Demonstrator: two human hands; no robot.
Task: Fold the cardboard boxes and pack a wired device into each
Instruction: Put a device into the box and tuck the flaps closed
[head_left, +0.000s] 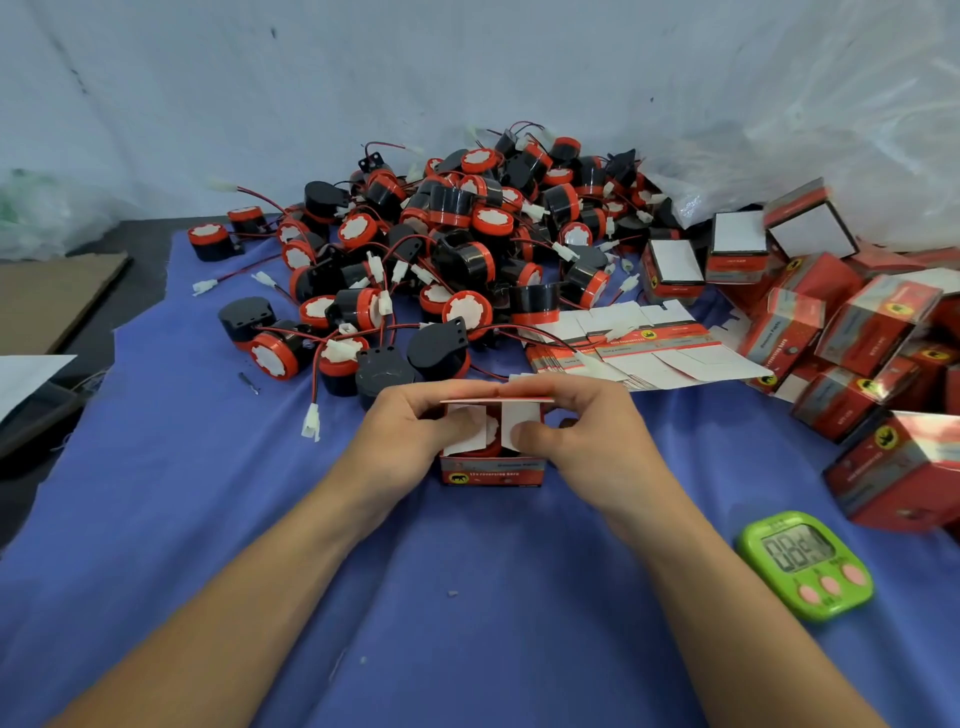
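While your left hand (410, 431) and right hand (582, 431) are both on it, the box (492, 472) stands upright on the surface (208, 519), dead ahead, printed face toward you, top not yet closed.

Entries:
- Side flaps (467, 428): two, white, folded inward over the opening; a narrow gap lies between them; something white and scalloped shows in that gap, likely one of the devices already inside, though I cannot be sure.
- Lid flap (498, 399): red-edged, raised along the far side of the box; its long axis runs left to right; by my judgement the coming move brings it toward you and down over the side flaps.
- Left hand: thumb presses the left side flap; fingers curl over the lid flap.
- Right hand: thumb presses the right side flap; fingers curl over the lid flap likewise; the box sits evenly between the two, neither nearer.
- Devices (457, 249): black and red, wires loose; heaped just beyond the box.
- Blanks (639, 343): flat stack; beyond your right hand, beside the heap.
- Packed boxes (857, 332): tumbled pile; far right.
- Timer (805, 564): green; near right, apart from your forearm.
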